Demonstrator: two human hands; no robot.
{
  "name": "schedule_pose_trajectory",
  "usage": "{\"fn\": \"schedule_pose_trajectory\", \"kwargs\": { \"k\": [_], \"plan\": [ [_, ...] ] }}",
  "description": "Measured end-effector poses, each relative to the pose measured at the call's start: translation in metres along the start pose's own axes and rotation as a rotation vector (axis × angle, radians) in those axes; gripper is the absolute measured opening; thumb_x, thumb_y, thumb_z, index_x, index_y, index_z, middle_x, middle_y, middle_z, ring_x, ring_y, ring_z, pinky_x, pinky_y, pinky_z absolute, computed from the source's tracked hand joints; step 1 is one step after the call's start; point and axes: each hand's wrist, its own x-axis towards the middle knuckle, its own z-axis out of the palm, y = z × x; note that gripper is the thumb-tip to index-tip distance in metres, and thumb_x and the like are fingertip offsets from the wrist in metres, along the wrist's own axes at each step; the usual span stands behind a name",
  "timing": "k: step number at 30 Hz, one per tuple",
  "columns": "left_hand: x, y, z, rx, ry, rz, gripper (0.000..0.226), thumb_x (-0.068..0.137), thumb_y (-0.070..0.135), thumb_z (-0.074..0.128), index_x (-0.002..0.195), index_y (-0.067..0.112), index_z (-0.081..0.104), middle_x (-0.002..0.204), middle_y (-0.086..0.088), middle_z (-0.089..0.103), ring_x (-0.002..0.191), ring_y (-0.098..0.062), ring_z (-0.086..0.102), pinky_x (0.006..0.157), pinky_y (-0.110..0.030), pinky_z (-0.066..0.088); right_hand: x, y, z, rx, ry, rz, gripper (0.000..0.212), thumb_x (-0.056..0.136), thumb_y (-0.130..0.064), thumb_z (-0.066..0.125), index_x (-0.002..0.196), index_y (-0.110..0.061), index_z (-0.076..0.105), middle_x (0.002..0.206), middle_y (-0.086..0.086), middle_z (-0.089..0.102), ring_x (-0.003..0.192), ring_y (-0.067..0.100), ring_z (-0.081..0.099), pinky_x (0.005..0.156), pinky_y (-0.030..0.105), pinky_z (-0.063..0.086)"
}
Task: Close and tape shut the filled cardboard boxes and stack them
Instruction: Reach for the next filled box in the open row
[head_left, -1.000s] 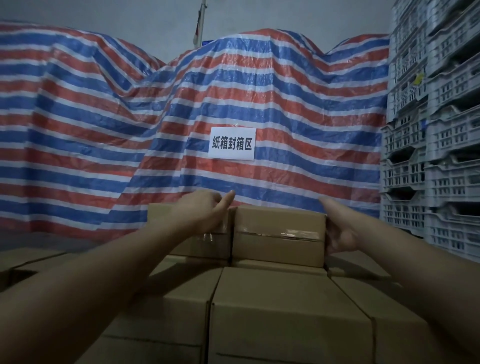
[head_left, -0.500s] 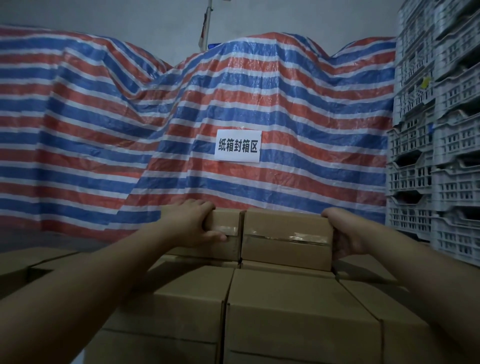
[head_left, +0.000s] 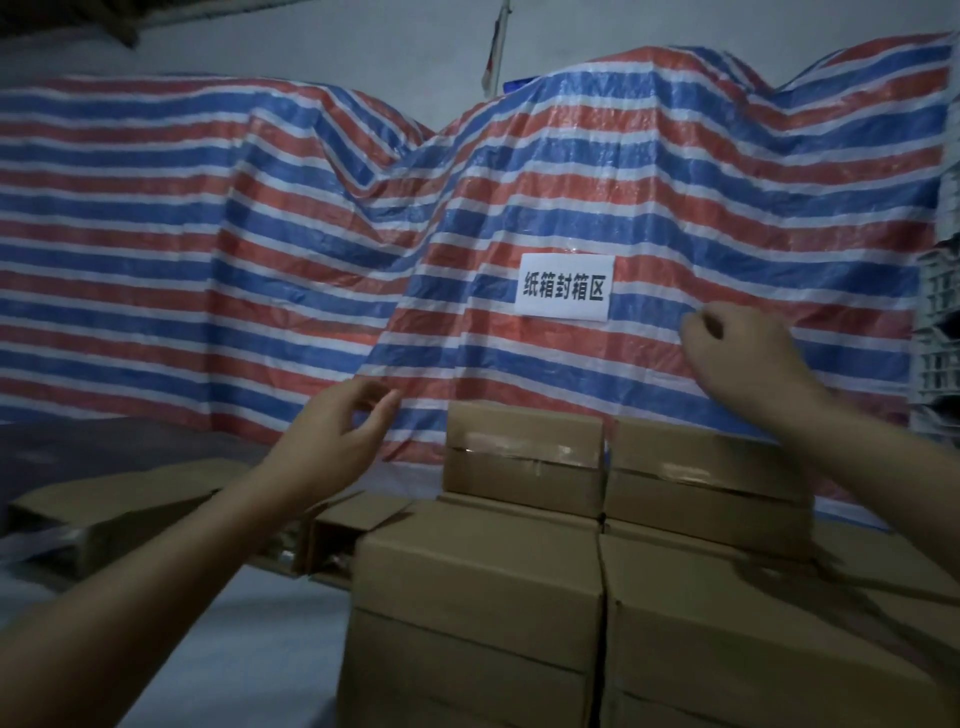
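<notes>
Item: two taped boxes (head_left: 522, 457) side by side on stack's (head_left: 478, 587) far edge. Left hand (head_left: 337, 431), right hand (head_left: 737, 353): empty, fingers loosely curled. Advice: square edges flush before fetching another.

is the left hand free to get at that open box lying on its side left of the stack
Probably yes. The left hand is raised, holds nothing, and hangs above and just left of the open box. Nothing shows between them; the stacked boxes stand to its right, not across the path.
</notes>
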Motion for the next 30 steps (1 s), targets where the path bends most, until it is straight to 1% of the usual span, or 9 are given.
{"fn": "schedule_pose_trajectory", "kwargs": {
  "k": [2,5,8,11,14,18,22,26,30],
  "plan": [
    [-0.022,-0.027,-0.014,-0.011,0.017,-0.059,0.021,0.095,0.052,0.043,0.093,0.038,0.059,0.087,0.015,0.065,0.079,0.004,0.063,0.066,-0.021,0.049,-0.007,-0.038,0.017,0.048,-0.041,-0.128,0.043,0.101,-0.026,0.049,0.061,-0.013,0.048,0.060,-0.002,0.054,0.051,0.018,0.048,0.046,0.028,0.031],
    [-0.047,-0.066,-0.022,-0.005,0.038,-0.143,0.015,0.099,0.031,0.052,0.090,0.029,0.064,0.077,0.006,0.067,0.071,-0.001,0.064,0.060,-0.025,0.051,-0.020,-0.089,0.049,0.147,-0.188,-0.228,0.044,0.101,-0.023,0.050,0.060,-0.009,0.047,0.066,0.011,0.062,0.048,0.013,0.049,0.046,0.031,0.034],
    [-0.060,-0.101,-0.025,0.092,0.057,-0.179,0.018,0.098,0.025,0.055,0.085,0.018,0.066,0.071,0.005,0.066,0.064,-0.005,0.062,0.062,-0.038,0.056,-0.028,-0.131,0.082,0.222,-0.262,-0.269,0.048,0.099,-0.020,0.052,0.053,-0.015,0.040,0.045,-0.004,0.045,0.040,0.007,0.038,0.042,0.019,0.028],
    [-0.073,-0.135,-0.032,0.187,0.078,-0.222,0.024,0.096,0.026,0.059,0.075,0.017,0.067,0.065,0.005,0.065,0.061,-0.008,0.061,0.062,-0.040,0.055,-0.030,-0.172,0.119,0.244,-0.352,-0.292,0.048,0.099,-0.021,0.051,0.054,-0.016,0.035,0.047,-0.004,0.036,0.042,0.009,0.031,0.046,0.027,0.027],
    [-0.086,-0.170,-0.043,0.289,0.110,-0.306,0.045,0.096,0.034,0.057,0.054,0.019,0.057,0.049,0.005,0.055,0.048,-0.006,0.052,0.048,-0.030,0.041,-0.028,-0.210,0.160,0.185,-0.484,-0.293,0.044,0.099,-0.027,0.049,0.059,-0.016,0.034,0.055,0.000,0.036,0.048,0.015,0.032,0.047,0.027,0.026],
    [-0.105,-0.215,-0.057,0.363,0.171,-0.433,0.053,0.100,0.034,0.051,0.051,0.015,0.047,0.045,0.000,0.045,0.044,-0.015,0.045,0.046,-0.032,0.025,-0.038,-0.258,0.230,-0.020,-0.705,-0.313,0.037,0.100,-0.037,0.045,0.069,-0.017,0.042,0.069,0.000,0.042,0.057,0.015,0.040,0.048,0.027,0.030],
    [-0.113,-0.251,-0.077,0.262,0.348,-0.627,0.032,0.103,0.027,0.046,0.076,0.011,0.055,0.065,-0.001,0.054,0.063,-0.025,0.053,0.055,-0.035,0.034,-0.066,-0.290,0.307,-0.099,-0.801,-0.347,0.032,0.100,-0.040,0.044,0.111,-0.013,0.056,0.098,0.000,0.048,0.083,0.020,0.050,0.070,0.029,0.042],
    [-0.120,-0.270,-0.090,0.186,0.440,-0.807,0.012,0.100,0.011,0.045,0.100,0.005,0.055,0.096,-0.016,0.062,0.086,-0.034,0.058,0.072,-0.045,0.046,-0.103,-0.305,0.378,-0.020,-0.890,-0.290,0.030,0.098,-0.041,0.048,0.115,-0.019,0.058,0.105,0.002,0.060,0.091,0.020,0.058,0.084,0.037,0.055],
    [-0.126,-0.278,-0.091,0.408,0.486,-0.962,0.046,0.095,0.014,0.050,0.139,0.011,0.042,0.139,-0.015,0.048,0.127,-0.035,0.045,0.103,-0.049,0.033,-0.132,-0.320,0.441,-0.013,-0.958,-0.333,0.053,0.094,-0.049,0.051,0.137,-0.018,0.052,0.132,0.008,0.058,0.116,0.029,0.057,0.099,0.046,0.051]
  ]
}}
